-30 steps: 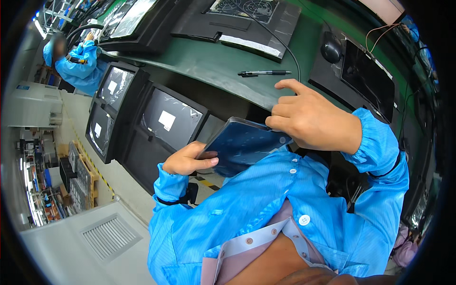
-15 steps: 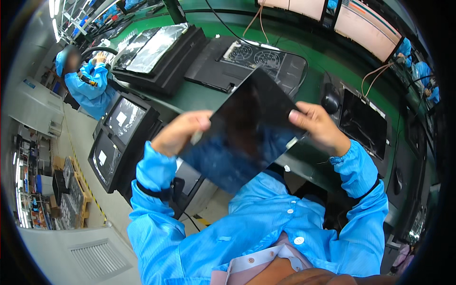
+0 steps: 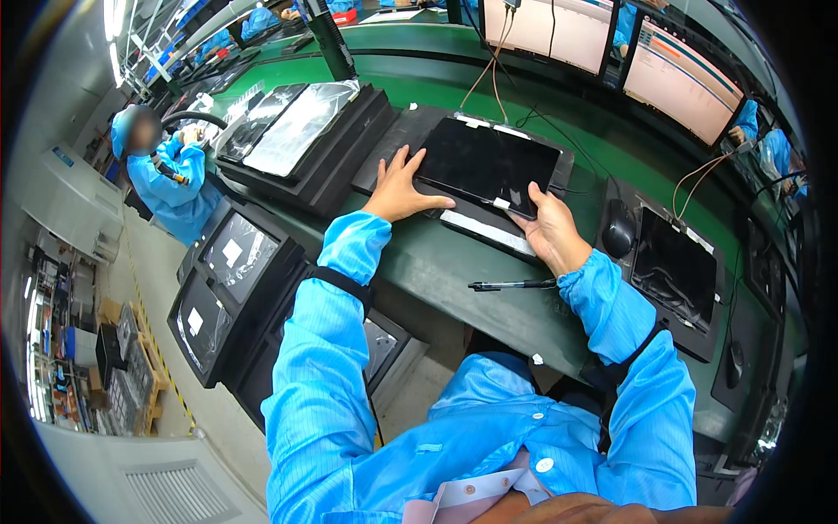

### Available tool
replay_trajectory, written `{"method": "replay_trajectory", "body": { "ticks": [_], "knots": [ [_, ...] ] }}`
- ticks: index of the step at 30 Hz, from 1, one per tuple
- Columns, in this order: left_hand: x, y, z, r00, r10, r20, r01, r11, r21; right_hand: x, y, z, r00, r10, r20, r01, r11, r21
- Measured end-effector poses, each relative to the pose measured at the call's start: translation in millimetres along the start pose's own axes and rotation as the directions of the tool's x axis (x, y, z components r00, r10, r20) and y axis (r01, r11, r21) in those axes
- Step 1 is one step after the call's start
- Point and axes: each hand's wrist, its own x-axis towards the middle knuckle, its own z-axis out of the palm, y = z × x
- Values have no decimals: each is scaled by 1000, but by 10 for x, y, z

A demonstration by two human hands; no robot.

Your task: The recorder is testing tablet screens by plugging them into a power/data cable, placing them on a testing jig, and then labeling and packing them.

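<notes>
A black tablet-like panel [image 3: 489, 162] is seen lying face up on a dark padded holder [image 3: 384, 170] on the green table [image 3: 428, 253], with a white strip [image 3: 489, 233] exposed in front of it. The left hand [image 3: 397, 192] is spread wide about the near left corner, its thumb stretched along the near side. The right hand [image 3: 554, 234] is curved round the near right corner; whether that corner is pinched or merely touched cannot be told, since the fingertips are partly hidden.

The panel is judged to be light, stiff and thin, with glossy glass that could be slippery, easily smudged and fragile at its corners. It is best taken by opposite side edges, with the face left unpressed and the white tabs [image 3: 502, 203] avoided.
</notes>
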Motion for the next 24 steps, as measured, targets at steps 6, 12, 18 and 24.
{"method": "replay_trajectory", "body": {
  "ticks": [6, 12, 18, 24],
  "knots": [
    [34, 118, 95, 984, -65, -169, 68, 998, 15, -84, -526, -153, 981, -158, 114, 126, 66, -990],
    [106, 70, 145, 975, 130, -180, -137, 990, -31, -205, -257, -494, 719, -174, 672, 588, -362, -723],
    [83, 140, 205, 992, 15, -126, -11, 999, 37, -240, -153, -548, 522, -267, 810, 529, -643, -553],
    [50, 141, 184, 952, 186, -243, -178, 982, 55, -219, -144, -594, 527, -275, 804, 514, -650, -560]
  ]
}}
